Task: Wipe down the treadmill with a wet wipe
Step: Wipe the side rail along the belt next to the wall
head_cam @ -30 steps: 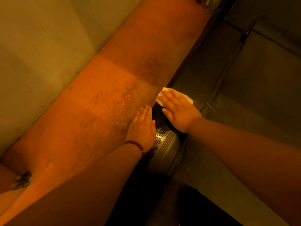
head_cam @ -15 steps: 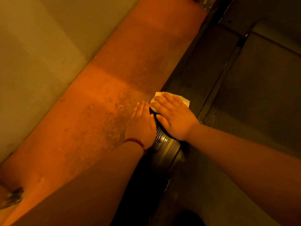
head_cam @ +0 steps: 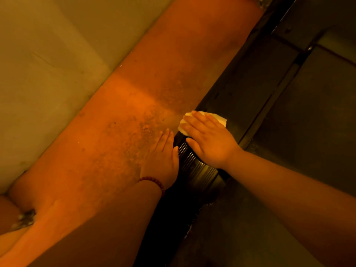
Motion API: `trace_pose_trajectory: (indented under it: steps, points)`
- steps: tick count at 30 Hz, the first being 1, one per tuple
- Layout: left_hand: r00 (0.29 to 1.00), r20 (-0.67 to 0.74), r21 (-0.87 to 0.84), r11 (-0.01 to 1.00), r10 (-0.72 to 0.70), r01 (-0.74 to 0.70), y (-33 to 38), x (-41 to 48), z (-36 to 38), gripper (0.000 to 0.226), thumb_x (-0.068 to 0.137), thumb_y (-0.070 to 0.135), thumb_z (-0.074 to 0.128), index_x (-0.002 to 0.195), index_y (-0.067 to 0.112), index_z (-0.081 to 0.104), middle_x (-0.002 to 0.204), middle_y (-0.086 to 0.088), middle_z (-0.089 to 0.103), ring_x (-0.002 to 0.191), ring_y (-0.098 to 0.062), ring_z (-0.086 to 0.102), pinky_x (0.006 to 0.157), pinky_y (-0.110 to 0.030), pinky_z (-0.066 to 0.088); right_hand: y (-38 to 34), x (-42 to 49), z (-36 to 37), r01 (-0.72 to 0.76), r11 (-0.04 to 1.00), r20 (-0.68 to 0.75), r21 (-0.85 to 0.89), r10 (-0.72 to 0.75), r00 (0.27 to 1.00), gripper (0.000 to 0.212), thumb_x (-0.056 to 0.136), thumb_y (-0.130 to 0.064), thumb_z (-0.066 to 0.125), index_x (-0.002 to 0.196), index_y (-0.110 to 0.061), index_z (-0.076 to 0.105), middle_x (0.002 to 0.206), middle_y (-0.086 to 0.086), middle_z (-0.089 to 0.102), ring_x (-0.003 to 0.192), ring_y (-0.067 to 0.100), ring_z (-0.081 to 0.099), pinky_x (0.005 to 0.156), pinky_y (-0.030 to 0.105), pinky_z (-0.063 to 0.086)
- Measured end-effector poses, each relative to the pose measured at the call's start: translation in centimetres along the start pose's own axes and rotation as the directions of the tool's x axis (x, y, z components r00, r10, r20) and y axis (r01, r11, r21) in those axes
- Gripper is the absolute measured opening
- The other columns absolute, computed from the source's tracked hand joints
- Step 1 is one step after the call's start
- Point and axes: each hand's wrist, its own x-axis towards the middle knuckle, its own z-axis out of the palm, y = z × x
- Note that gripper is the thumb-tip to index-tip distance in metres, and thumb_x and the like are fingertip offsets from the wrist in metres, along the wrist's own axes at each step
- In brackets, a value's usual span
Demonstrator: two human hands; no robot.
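A folded pale wet wipe (head_cam: 221, 118) lies on the treadmill's dark ribbed side rail (head_cam: 198, 170), at its edge beside the floor. My right hand (head_cam: 210, 143) presses flat on the wipe with straight fingers and covers most of it. My left hand (head_cam: 161, 160), with a bead bracelet at the wrist, rests flat on the orange floor right beside the rail. The treadmill belt (head_cam: 312, 135) stretches dark to the right of the rail.
The orange floor strip (head_cam: 115, 143) is dusty and stained, and runs between the treadmill and a pale wall (head_cam: 50, 64) on the left. A small metal object (head_cam: 25, 218) sits at the lower left on the floor.
My right hand and the wipe have shifted slightly along the rail. My left hand stays planted on the floor beside it.
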Motion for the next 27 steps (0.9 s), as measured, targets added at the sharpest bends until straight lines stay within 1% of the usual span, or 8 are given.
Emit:
trace_pose_trajectory:
  steps: [4,7,9,14,19,21,23,27]
  points:
    - [0.999,0.027,-0.053,0.998,-0.021,0.023,0.1,-0.1,-0.2,0.062,0.095,0.033,0.019,0.137,-0.005,0.044,0.143,-0.020,0.043,0.135,-0.033,0.040,0.111,-0.034,0.019,1.6,1.0,-1.0,-0.126,0.992,0.011,0.013,0.126,0.992,0.062,0.096,-0.045,0.019,0.142,-0.013,0.045,0.152,0.009,0.038,0.145,0.030,0.023,0.115,0.042,0.009]
    - [0.999,0.042,-0.024,1.000,-0.003,0.004,0.2,0.0,-0.2,0.055,0.094,0.027,0.027,0.129,-0.008,0.052,0.134,-0.023,0.053,0.125,-0.037,0.051,0.107,-0.039,0.026,0.1,-0.1,0.0,-0.011,1.000,0.032,0.005,0.011,0.999,0.056,0.096,-0.041,0.027,0.138,-0.012,0.051,0.146,0.010,0.046,0.141,0.033,0.033,0.113,0.046,0.016]
    - [0.999,0.050,-0.029,1.000,0.001,0.001,0.1,0.1,-0.2,0.057,0.094,0.028,0.024,0.132,-0.006,0.049,0.138,-0.022,0.049,0.129,-0.035,0.047,0.107,-0.042,0.027,0.1,-0.4,0.0,0.044,0.999,0.052,-0.010,-0.044,0.998,0.055,0.096,-0.040,0.028,0.138,-0.013,0.051,0.146,0.010,0.046,0.140,0.032,0.034,0.112,0.046,0.020]
    - [0.999,0.032,-0.034,0.999,0.035,-0.034,-0.4,0.4,0.2,0.057,0.095,0.029,0.022,0.137,-0.003,0.044,0.144,-0.018,0.043,0.135,-0.033,0.039,0.109,-0.047,0.033,2.4,1.5,-1.4,-0.183,0.983,-0.013,0.021,0.183,0.983,0.069,0.093,-0.049,0.011,0.147,-0.015,0.038,0.156,0.006,0.029,0.147,0.027,0.016,0.114,0.038,0.002]
    - [0.998,0.040,0.026,0.998,0.047,-0.049,-0.7,0.3,0.4,0.060,0.095,0.033,0.016,0.143,0.002,0.037,0.150,-0.014,0.036,0.139,-0.028,0.033,0.110,-0.038,0.023,0.9,0.3,-0.2,0.025,1.000,0.066,0.019,-0.026,0.997,0.057,0.096,-0.041,0.026,0.141,-0.014,0.048,0.149,0.010,0.042,0.141,0.031,0.032,0.113,0.047,0.020]
    - [0.997,0.034,0.027,0.997,0.065,-0.066,-0.6,0.3,0.3,0.060,0.095,0.032,0.017,0.143,0.003,0.037,0.150,-0.013,0.036,0.139,-0.028,0.032,0.110,-0.037,0.024,2.2,1.1,-1.1,-0.059,0.998,0.042,0.013,0.059,0.997,0.060,0.095,-0.043,0.023,0.141,-0.014,0.047,0.150,0.010,0.041,0.142,0.031,0.030,0.113,0.049,0.023]
    - [0.997,0.039,0.025,0.998,0.065,-0.066,-0.6,0.3,0.3,0.062,0.095,0.035,0.013,0.145,0.005,0.034,0.152,-0.011,0.033,0.141,-0.026,0.029,0.111,-0.035,0.022,3.1,1.8,-1.8,-0.173,0.985,0.048,0.016,0.172,0.984,0.067,0.092,-0.047,0.013,0.145,-0.017,0.041,0.155,0.005,0.033,0.146,0.028,0.020,0.116,0.048,0.016]
    - [0.995,0.053,0.016,0.997,0.079,-0.080,-0.7,0.2,0.3,0.065,0.094,0.036,0.011,0.144,0.004,0.036,0.152,-0.011,0.033,0.141,-0.027,0.030,0.112,-0.036,0.023,1.2,1.1,-1.0,-0.066,0.997,0.042,0.043,0.064,0.997,0.058,0.095,-0.041,0.023,0.138,-0.015,0.052,0.146,0.008,0.046,0.141,0.033,0.031,0.113,0.049,0.020]
